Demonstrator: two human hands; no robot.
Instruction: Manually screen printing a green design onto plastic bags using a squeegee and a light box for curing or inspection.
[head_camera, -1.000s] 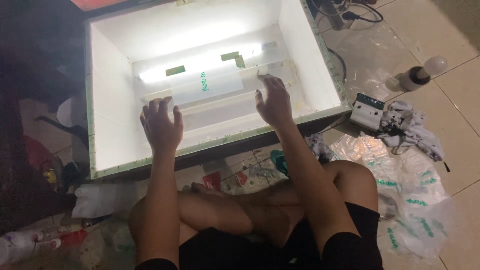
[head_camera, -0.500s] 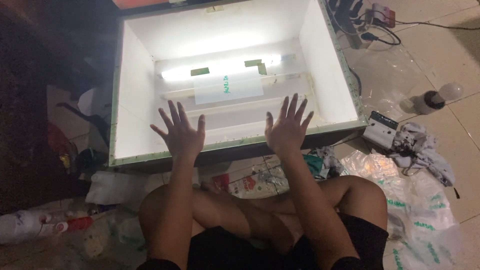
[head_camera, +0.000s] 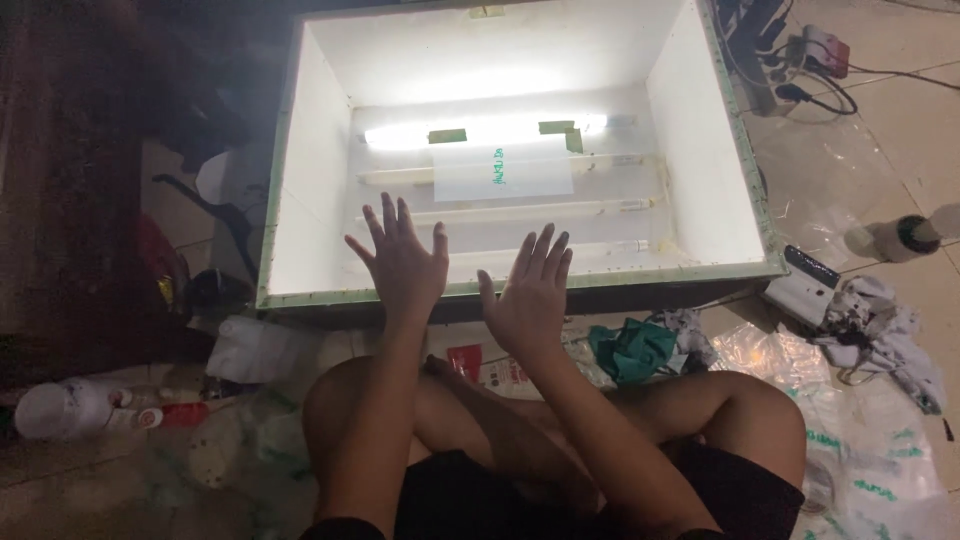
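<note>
A large white light box (head_camera: 710, 170) with a green-edged rim lies open on the floor in front of me. Inside it, one tube lamp (head_camera: 480, 131) glows and other tubes lie unlit below it. A clear plastic sheet (head_camera: 503, 170) rests across the tubes. My left hand (head_camera: 402, 262) hovers over the box's near rim with fingers spread, holding nothing. My right hand (head_camera: 528, 290) is beside it, also spread and empty. My crossed legs (head_camera: 560, 420) are just below.
Clear plastic bags (head_camera: 870, 440) and a white rag (head_camera: 880, 320) lie at the right. A teal cloth (head_camera: 630, 348) sits by the box's front edge. A power strip with cables (head_camera: 790, 60) is at top right. Bottles and clutter (head_camera: 90, 410) lie at the left.
Both hands have pulled back out of the box toward me and moved closer together, fingers spread. The view has shifted so the box sits further right.
</note>
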